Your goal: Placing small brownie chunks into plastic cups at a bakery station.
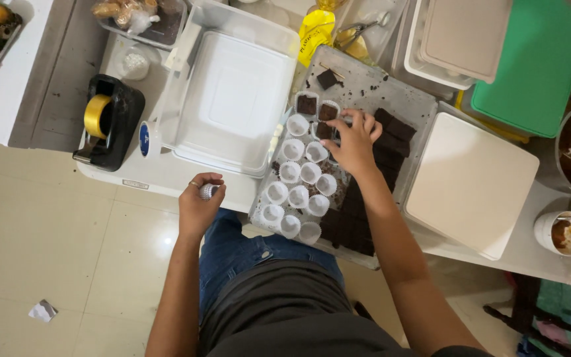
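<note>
Head view looks straight down on a metal tray laid out with rows of small white paper cups and, along its right side, dark brownie squares. The right hand is at the top of the cup rows with its fingers curled round what looks like a brownie piece, setting it among the cups; three cups there already hold one. The left hand is closed on a small stack of spare cups, held off the tray near the table edge. To do this well, I judge each square should go in flat and centred, pressed lightly so the pleated wall keeps its shape, with neighbouring empty cups left unbumped. Filling row by row from the far end keeps the wrist clear of cups already loaded, and crumbs are best kept off the open white box beside the tray.
</note>
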